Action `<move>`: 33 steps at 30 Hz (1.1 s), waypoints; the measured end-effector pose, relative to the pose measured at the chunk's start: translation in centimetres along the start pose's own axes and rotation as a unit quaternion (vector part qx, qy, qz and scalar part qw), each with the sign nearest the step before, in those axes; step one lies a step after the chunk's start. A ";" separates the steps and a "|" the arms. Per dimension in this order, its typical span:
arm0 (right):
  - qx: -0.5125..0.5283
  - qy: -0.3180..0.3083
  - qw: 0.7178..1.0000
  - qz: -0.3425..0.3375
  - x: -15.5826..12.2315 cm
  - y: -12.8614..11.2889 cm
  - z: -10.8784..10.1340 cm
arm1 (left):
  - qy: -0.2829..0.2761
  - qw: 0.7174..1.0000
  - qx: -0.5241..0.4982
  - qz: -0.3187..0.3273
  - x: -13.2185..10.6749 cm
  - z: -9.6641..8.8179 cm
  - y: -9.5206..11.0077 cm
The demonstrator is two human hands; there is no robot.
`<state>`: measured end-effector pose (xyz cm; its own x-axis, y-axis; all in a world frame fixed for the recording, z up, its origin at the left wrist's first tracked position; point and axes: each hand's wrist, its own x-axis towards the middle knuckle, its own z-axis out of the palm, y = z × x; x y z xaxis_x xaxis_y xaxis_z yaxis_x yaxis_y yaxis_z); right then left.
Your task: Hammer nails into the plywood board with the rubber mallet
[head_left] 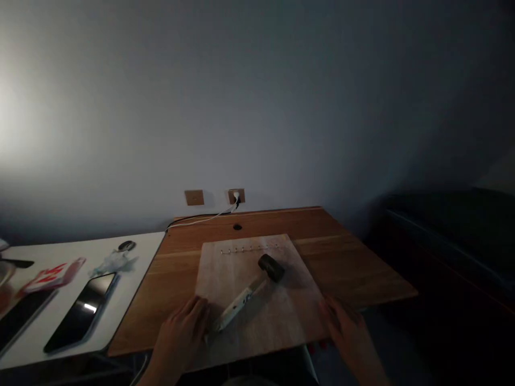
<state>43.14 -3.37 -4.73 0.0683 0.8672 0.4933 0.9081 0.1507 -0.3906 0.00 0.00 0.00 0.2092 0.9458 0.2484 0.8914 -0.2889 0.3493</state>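
Board (pixel 277 327), with hammer (pixel 251 290) lying loose on it, overhanging the near edge of the worktop (pixel 358 268). Our left hand (pixel 183 335) and right hand (pixel 346 328) lay open and flat on its near corners (gripping nothing). We judged any tilt could slide the hammer off.

Wooden desk (pixel 354 268), pale board (pixel 273 316) flat on it, white cable (pixel 201 221) at its back edge

Left hand (pixel 183 332) — wrist cut off; pins (pixel 249 249) blurred.
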 end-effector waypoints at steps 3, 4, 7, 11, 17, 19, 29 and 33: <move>-0.028 0.027 0.999 -0.023 1.6 -2.2 -0.3 | -0.014 0.999 -0.032 0.001 1.2 -0.9 -0.2; -0.028 0.015 0.998 -0.051 2.4 -3.6 -0.4 | -0.018 0.999 -0.044 0.005 2.1 -1.1 -0.3; -0.012 -0.072 0.978 -0.194 4.6 -8.6 -0.1 | -0.004 0.997 -0.069 0.024 5.7 -0.4 -0.5; -0.037 -0.152 0.927 -0.340 6.4 -14.6 2.3 | 0.057 0.994 -0.091 0.036 10.7 2.5 -0.9; -0.088 -0.154 0.910 -0.375 8.2 -17.3 5.2 | 0.077 0.991 -0.101 0.046 14.8 5.3 -1.1; -0.093 -0.163 0.906 -0.379 8.7 -17.3 5.0 | 0.065 0.991 -0.108 0.043 15.2 5.5 -1.2; -0.081 -0.135 0.934 -0.322 9.6 -7.5 1.4 | 0.093 0.976 -0.196 0.019 15.2 6.1 -2.2; -0.090 -0.149 0.948 -0.265 11.1 -0.3 0.1 | 0.086 0.975 -0.206 0.004 15.9 5.6 -2.3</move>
<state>43.59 6.28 0.80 -0.5123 0.7926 0.3306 0.8403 0.5421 0.0027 3.54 16.55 -1.92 0.1139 0.9144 0.3885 0.6445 -0.3656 0.6715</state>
